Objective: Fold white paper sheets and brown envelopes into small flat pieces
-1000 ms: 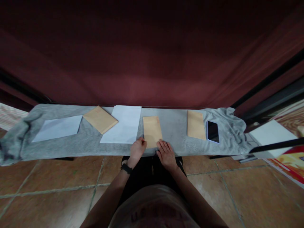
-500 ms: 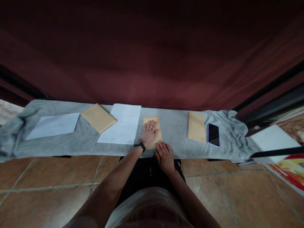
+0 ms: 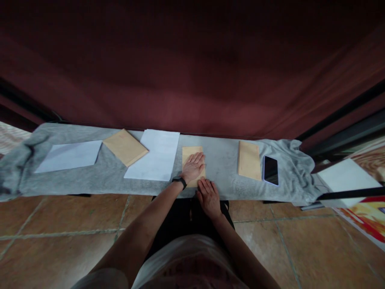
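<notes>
A tan envelope (image 3: 189, 151) lies upright in front of me on the grey cloth. My left hand (image 3: 193, 166), with a dark band at its wrist, rests flat across the envelope's middle and right edge, fingers stretched toward the upper right. At the envelope's lower right corner lies my right hand (image 3: 209, 196), its fingers extended on the cloth edge and touching the corner. Neither hand grips anything. Part of the envelope is hidden under my left hand.
White sheets (image 3: 159, 154) lie to the left, partly under a tilted tan stack (image 3: 125, 147). Farther left is another white sheet (image 3: 70, 155). A tan stack (image 3: 249, 160) and a phone (image 3: 271, 170) lie right on the grey cloth (image 3: 222, 160).
My left hand has slid a little to the right over the envelope, and its fingers now point more to the right. My right hand has stayed in place.
</notes>
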Available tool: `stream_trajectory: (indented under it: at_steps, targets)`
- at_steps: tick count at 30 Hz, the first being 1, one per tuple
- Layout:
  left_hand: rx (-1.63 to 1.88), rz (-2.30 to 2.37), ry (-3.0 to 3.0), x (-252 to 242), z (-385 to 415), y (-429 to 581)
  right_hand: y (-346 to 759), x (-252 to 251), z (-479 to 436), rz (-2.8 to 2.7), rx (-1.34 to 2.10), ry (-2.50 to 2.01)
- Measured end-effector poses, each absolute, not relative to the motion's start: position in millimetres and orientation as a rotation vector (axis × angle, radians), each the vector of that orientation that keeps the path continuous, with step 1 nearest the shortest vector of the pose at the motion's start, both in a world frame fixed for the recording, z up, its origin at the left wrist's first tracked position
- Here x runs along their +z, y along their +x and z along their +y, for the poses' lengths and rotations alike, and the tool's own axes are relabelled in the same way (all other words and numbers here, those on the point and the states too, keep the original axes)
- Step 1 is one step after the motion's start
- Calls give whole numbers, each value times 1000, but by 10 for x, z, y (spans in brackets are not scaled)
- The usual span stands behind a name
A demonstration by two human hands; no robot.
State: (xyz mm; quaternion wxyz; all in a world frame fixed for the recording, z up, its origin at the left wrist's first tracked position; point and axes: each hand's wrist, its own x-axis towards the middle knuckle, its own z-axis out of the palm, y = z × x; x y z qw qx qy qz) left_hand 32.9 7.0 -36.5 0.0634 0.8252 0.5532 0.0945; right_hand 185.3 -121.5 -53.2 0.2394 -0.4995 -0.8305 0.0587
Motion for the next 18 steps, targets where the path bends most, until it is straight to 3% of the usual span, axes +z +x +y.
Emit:
stream_trajectory:
  at_steps: [18]
  targets:
    - [322,1333,2667,-302,-979,71,1972,-669,-1204,-2190,325,-1257]
